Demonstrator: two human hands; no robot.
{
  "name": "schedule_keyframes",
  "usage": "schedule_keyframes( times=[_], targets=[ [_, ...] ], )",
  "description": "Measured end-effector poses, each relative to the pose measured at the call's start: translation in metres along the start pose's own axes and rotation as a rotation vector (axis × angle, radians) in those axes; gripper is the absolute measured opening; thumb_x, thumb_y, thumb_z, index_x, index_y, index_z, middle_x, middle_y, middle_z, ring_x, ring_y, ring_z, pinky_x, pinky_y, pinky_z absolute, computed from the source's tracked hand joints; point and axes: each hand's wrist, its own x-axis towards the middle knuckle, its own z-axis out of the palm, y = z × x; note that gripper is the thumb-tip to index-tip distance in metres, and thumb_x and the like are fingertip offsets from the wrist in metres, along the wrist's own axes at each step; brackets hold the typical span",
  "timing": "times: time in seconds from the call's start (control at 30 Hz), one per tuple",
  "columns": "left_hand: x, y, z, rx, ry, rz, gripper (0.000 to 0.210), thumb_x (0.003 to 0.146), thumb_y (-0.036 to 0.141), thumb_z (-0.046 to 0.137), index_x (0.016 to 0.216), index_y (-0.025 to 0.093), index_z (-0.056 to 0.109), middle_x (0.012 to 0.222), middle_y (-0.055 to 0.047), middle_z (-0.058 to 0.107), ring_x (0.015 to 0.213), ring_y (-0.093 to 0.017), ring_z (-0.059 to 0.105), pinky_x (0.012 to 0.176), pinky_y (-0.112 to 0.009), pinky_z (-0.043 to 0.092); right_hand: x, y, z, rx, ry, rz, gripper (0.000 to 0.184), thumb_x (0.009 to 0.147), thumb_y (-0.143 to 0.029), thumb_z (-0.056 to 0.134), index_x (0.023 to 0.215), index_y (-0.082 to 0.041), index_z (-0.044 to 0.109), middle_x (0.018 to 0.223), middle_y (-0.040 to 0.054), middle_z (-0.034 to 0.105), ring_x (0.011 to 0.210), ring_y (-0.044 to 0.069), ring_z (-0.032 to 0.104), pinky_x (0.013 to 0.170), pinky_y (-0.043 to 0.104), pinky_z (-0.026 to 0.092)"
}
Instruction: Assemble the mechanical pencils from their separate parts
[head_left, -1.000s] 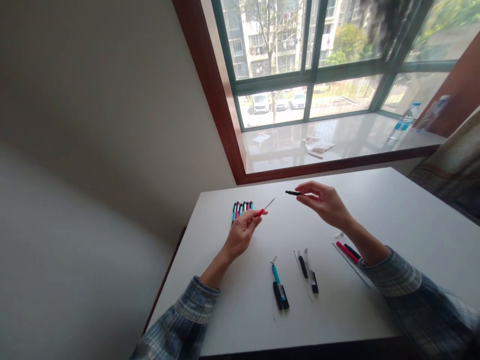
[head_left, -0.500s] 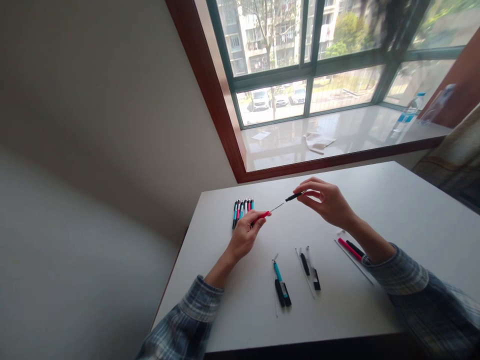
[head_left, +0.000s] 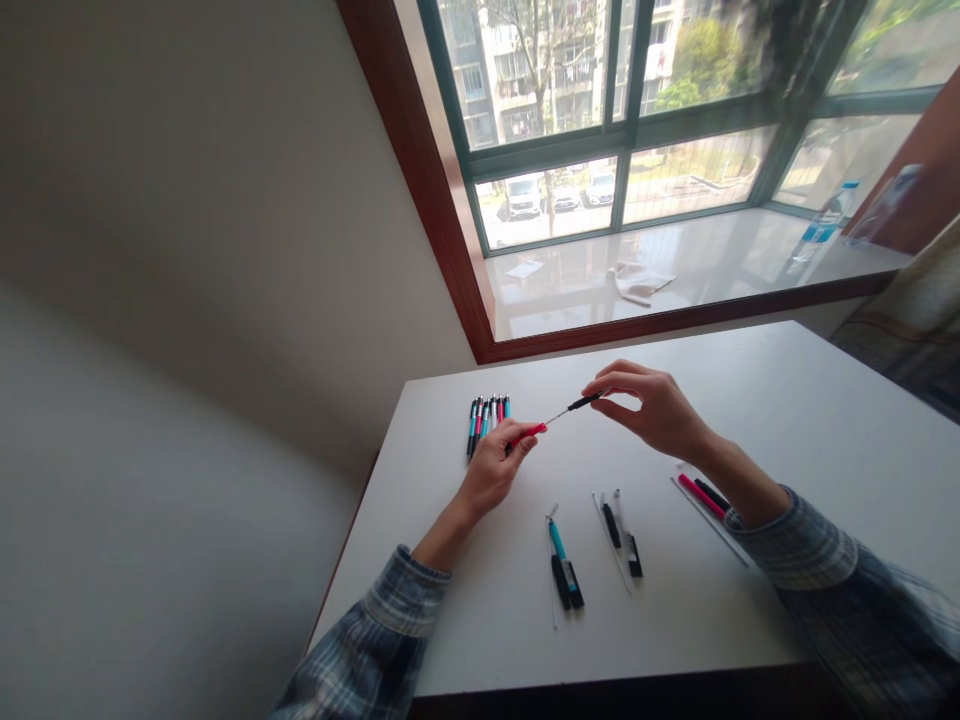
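While the left hand pinches the red barrel and the right hand grips the black tube by its fingertips, both above the bench, a thin rod spans the gap between them in the head view. Whether its end sits inside the tube or only meets it, I cannot tell; a tilt of either hand could bend it. The tube, so lightly held, might slip and roll, and a dropping left wrist could scatter the pens just beside it.
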Motion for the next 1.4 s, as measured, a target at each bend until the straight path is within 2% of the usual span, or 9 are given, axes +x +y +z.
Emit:
schedule_keyframes(
  times=[0.27,0.57,0.7,0.87,1.07,1.27,1.4],
  targets=[
    [-0.001,0.013,0.002,0.1,0.042,0.096,0.029,0.1,0.038,0.061,0.12,0.027,0.078,0.1,-0.007,0.068,0.092,-0.022,0.062,0.084,-0.034,0.048,-0.003,-0.003,0.01,-0.032,-0.113,-0.023,0.017,0.097,-0.034,0.068,0.107,-0.026,0.079,0.1,0.0071,0.076,0.087,0.022,0.073,0.079,0.039,0.062],
    [-0.002,0.019,0.005,0.144,0.058,0.132,0.028,0.099,0.036,0.063,0.122,0.031,0.078,0.097,-0.007,0.068,0.09,-0.023,0.062,0.081,-0.034,0.048,-0.005,-0.004,0.015,0.014,-0.078,0.025,0.014,0.094,-0.036,0.072,0.098,-0.024,0.076,0.093,0.0038,0.078,0.082,0.02,0.074,0.075,0.036,0.062],
    [-0.002,0.022,0.004,0.138,0.067,0.122,0.027,0.098,0.036,0.064,0.12,0.032,0.079,0.097,-0.007,0.069,0.09,-0.023,0.062,0.082,-0.034,0.048,-0.007,-0.001,0.017,0.033,-0.096,0.085,0.019,0.094,-0.041,0.072,0.095,-0.023,0.078,0.09,0.0036,0.079,0.078,0.02,0.074,0.076,0.036,0.063],
    [-0.002,0.022,0.004,0.182,0.068,0.147,0.027,0.099,0.036,0.062,0.121,0.031,0.078,0.096,-0.007,0.068,0.091,-0.023,0.063,0.082,-0.035,0.049,-0.008,0.0,0.019,-0.026,-0.143,0.18,0.03,0.099,-0.047,0.064,0.09,-0.022,0.079,0.081,0.0033,0.079,0.071,0.02,0.074,0.069,0.034,0.061],
    [0.0,0.018,0.003,0.2,0.062,0.144,0.028,0.1,0.036,0.062,0.122,0.03,0.078,0.096,-0.007,0.069,0.09,-0.022,0.064,0.081,-0.034,0.051,-0.009,0.001,0.02,0.016,-0.137,0.139,0.028,0.093,-0.042,0.072,0.113,-0.022,0.073,0.098,0.0063,0.078,0.086,0.022,0.074,0.075,0.037,0.064],
    [-0.001,0.017,0.004,0.261,0.07,0.153,0.025,0.1,0.033,0.061,0.119,0.027,0.078,0.096,-0.006,0.069,0.091,-0.021,0.064,0.083,-0.033,0.052,-0.009,0.003,0.02,-0.047,-0.165,0.138,0.021,0.098,-0.041,0.066,0.097,-0.021,0.073,0.091,0.0056,0.076,0.076,0.019,0.071,0.07,0.036,0.062],
    [-0.001,0.017,0.005,0.283,0.047,0.154,0.025,0.101,0.034,0.061,0.117,0.026,0.078,0.097,-0.006,0.07,0.094,-0.021,0.064,0.083,-0.034,0.052,-0.009,0.003,0.019,-0.038,-0.183,0.12,0.024,0.096,-0.044,0.068,0.105,-0.022,0.071,0.096,0.006,0.076,0.081,0.021,0.071,0.071,0.036,0.061]
  ],
)
